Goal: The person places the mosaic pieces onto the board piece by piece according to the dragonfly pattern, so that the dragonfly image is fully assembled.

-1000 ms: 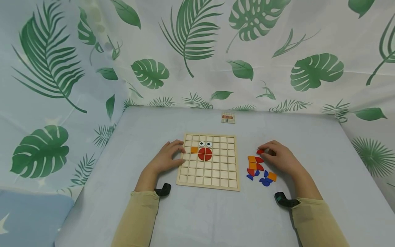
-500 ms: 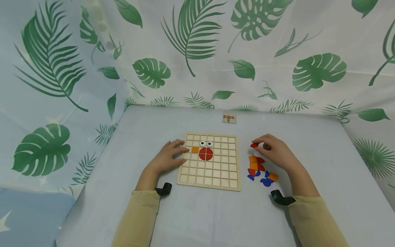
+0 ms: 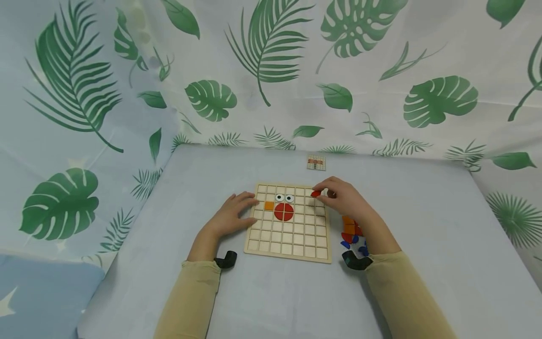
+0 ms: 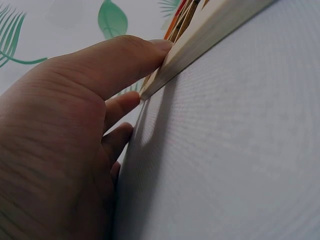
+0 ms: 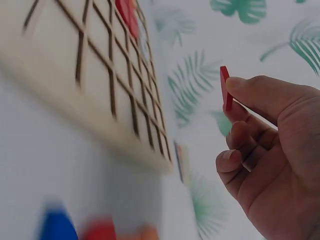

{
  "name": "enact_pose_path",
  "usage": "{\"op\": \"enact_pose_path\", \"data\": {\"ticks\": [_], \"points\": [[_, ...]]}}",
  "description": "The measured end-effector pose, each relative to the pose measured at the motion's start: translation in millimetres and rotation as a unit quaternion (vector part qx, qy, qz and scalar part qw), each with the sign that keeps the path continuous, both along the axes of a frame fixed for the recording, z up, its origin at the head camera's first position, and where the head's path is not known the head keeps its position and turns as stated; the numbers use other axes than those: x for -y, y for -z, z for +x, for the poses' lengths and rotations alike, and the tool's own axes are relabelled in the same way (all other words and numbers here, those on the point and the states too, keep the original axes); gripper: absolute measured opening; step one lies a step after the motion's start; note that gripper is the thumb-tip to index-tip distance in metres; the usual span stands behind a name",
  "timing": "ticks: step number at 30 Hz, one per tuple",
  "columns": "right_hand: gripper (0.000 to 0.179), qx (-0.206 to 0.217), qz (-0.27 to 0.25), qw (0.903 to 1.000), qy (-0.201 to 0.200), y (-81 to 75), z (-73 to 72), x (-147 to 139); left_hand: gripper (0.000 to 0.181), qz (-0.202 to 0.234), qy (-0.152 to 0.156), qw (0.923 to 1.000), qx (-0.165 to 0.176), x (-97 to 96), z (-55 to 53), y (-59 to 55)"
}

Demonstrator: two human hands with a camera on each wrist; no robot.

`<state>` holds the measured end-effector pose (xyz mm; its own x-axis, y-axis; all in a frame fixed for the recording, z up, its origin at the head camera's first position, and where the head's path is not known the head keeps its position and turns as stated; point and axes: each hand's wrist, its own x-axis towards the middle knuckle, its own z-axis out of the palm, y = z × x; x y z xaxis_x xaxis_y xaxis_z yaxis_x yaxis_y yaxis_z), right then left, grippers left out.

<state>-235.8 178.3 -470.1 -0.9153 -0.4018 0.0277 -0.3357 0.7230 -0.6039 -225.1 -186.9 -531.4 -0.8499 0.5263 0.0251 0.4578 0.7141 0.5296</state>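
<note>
Over the upper right corner of the board (image 3: 288, 257), the right hand (image 3: 344, 197) pinches a red piece (image 3: 315, 193) between thumb and finger; in the right wrist view it shows nearly edge-on, raised clear of the grid, while the other fingers bend toward the palm. At the left edge of the board the left hand (image 3: 228, 217) lies with its fingers relaxed and spread, the thumb tip touching the wooden rim and the fingertips reaching the same edge higher up. The two hands are well apart. The board itself lies flat near the middle of the table (image 3: 271, 301). On it, nearer the upper left corner, an orange square (image 3: 268, 205) sits just left of a round red shape (image 3: 280, 208) spread over four cells, and two eye pieces (image 3: 290, 198) sit side by side directly above that shape. Beyond the right edge of the board, toward its lower right corner, loose orange pieces (image 3: 349, 220), red ones and blue pieces (image 3: 345, 245) lie close together, partly hidden by the right forearm. A small patterned card (image 3: 316, 162) lies near the far edge of the table, in front of a leaf-print curtain (image 3: 279, 113). Tan sleeves (image 3: 186, 292) cover both forearms, with a black device (image 3: 226, 260) at each wrist.
</note>
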Motion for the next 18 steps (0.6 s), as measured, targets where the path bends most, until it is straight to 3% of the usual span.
{"op": "enact_pose_path", "data": {"ticks": [12,18], "points": [[0.026,0.031,-0.045,0.9968,-0.058,14.8,-12.9,66.0,0.063,0.004,-0.005,1.0000,0.006,-0.3,-2.7,1.4],[0.026,0.035,-0.026,0.9965,-0.072,22.1,-16.3,91.9,0.063,0.004,-0.009,0.9998,0.015,0.4,-2.6,0.5]]}}
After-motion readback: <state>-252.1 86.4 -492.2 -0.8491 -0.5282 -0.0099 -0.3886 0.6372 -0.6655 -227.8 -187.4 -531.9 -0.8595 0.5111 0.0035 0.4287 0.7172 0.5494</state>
